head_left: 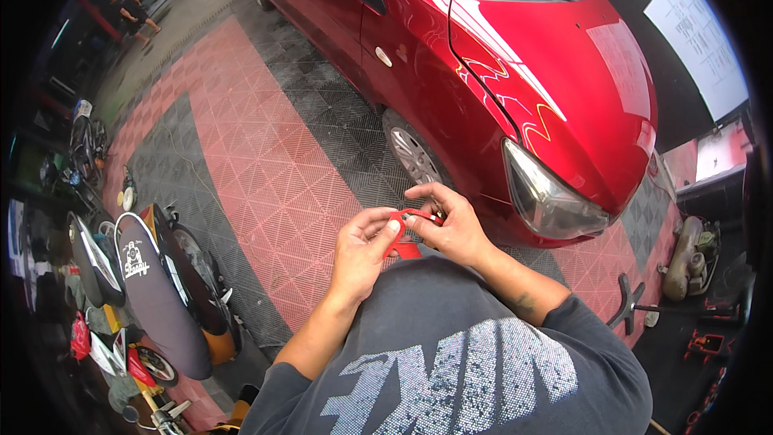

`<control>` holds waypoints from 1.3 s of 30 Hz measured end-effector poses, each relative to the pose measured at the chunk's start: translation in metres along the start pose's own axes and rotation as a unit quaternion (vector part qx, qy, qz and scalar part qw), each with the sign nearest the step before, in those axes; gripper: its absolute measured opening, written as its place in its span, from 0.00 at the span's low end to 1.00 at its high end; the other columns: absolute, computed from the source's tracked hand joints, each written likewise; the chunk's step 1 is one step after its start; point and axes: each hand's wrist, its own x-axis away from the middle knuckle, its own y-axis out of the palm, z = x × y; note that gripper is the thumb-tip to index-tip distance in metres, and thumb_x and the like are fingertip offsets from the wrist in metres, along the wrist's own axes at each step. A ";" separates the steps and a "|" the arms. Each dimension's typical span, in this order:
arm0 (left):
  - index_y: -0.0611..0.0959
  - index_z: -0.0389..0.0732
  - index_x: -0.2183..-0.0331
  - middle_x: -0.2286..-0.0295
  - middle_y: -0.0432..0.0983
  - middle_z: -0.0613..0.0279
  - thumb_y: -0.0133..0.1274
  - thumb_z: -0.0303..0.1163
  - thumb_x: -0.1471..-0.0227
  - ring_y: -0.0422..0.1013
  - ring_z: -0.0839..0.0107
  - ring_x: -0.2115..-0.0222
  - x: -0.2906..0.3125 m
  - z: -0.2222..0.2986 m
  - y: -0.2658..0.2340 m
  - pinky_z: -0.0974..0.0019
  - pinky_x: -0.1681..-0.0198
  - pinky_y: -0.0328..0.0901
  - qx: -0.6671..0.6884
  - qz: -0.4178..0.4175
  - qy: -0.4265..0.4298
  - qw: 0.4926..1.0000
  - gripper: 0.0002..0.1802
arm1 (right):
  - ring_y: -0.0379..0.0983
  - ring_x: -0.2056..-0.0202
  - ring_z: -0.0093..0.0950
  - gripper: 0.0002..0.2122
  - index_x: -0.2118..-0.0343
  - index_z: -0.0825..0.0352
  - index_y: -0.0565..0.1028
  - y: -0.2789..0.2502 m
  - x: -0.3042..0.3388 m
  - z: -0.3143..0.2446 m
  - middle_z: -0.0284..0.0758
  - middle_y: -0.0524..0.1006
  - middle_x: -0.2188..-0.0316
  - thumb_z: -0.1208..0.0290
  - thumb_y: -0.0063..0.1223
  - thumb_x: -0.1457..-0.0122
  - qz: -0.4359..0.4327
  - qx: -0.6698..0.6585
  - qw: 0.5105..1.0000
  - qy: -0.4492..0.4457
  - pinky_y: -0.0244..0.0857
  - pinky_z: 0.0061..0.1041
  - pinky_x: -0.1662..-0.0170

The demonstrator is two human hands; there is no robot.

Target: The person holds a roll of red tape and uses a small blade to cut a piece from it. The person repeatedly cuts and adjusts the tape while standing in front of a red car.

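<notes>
In front of my waist, both hands are closed on a narrow red strap (pixel 405 250). My left hand (pixel 364 248) pinches it between thumb and fingers, where it bends into a loop. My right hand (pixel 453 228) grips the other stretch, with a small dark piece showing by the thumb and index finger. What kind of strap it is, I cannot tell. A glossy red car (pixel 555 72) stands just beyond my hands, its front wheel (pixel 415 149) and headlight (pixel 551 193) nearest to them.
Ribbed red and grey floor tiles (pixel 250 145) spread out to the left. Parked motorcycles, one with a dark seat (pixel 161 298), line the left side. Machinery (pixel 688 258) and a black stand (pixel 624 306) are on the right. Another person (pixel 133 12) is far left.
</notes>
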 end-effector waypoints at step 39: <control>0.82 0.30 0.49 0.59 0.84 0.55 0.60 0.24 0.36 0.81 0.73 0.60 0.003 -0.007 -0.001 0.69 0.52 0.76 0.047 -0.018 -0.003 0.999 0.15 | 0.82 0.60 0.22 0.23 0.44 0.72 0.73 0.000 0.005 0.002 0.37 0.84 0.64 0.76 0.70 0.40 -0.040 -0.075 0.995 0.059 0.77 0.24 0.55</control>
